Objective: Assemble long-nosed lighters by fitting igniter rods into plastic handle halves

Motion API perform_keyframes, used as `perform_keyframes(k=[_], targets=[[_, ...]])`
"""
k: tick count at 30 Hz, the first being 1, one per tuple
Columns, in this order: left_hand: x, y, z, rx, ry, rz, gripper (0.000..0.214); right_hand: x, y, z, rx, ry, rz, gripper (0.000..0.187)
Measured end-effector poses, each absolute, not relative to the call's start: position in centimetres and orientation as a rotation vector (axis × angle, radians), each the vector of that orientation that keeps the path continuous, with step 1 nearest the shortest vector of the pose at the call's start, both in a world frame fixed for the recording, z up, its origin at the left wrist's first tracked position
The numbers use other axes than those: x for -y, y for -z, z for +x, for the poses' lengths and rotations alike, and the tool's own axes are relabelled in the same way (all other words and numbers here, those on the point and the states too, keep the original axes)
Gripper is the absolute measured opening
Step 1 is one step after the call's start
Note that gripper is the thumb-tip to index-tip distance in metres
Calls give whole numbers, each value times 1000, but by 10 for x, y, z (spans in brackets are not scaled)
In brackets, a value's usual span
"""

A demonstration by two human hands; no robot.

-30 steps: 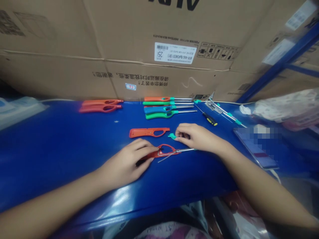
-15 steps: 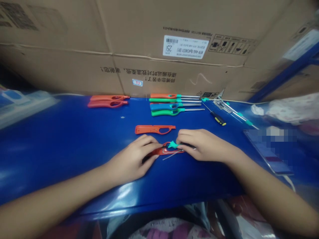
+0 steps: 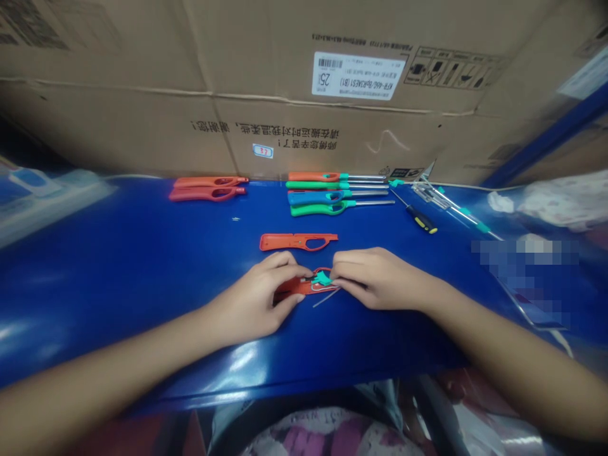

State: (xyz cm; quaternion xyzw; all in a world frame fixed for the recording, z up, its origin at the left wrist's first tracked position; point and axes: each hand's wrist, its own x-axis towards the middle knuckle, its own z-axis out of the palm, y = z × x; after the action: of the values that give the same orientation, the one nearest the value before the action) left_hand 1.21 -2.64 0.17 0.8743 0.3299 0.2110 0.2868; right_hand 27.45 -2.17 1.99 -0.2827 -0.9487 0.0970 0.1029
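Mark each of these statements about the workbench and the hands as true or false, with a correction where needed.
1. Both hands meet on an orange lighter shell. True: the left hand and right hand both touch it.
2. The teal piece lies alone beside the screwdriver. False: it sits at the right hand's fingertips, on the shell.
3. A second orange shell half lies just beyond the hands. True.
4. The screwdriver is in the left hand. False: it lies untouched on the blue table.
5. Four finished lighters lie in a row before the cardboard boxes. True.
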Motion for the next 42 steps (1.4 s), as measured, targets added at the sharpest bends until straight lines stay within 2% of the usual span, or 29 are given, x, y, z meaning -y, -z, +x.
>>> perform_keyframes(k=[16,33,42], targets=[[24,-4,13,-895,-548,2240,31,27,-22,271,2835,88,-697,29],[25,-2,15,-893,-567,2210,26,27,-20,271,2879,50,-674,24],[24,-3,15,-906,-539,2205,28,29,-18,271,2908,134,-625,22]])
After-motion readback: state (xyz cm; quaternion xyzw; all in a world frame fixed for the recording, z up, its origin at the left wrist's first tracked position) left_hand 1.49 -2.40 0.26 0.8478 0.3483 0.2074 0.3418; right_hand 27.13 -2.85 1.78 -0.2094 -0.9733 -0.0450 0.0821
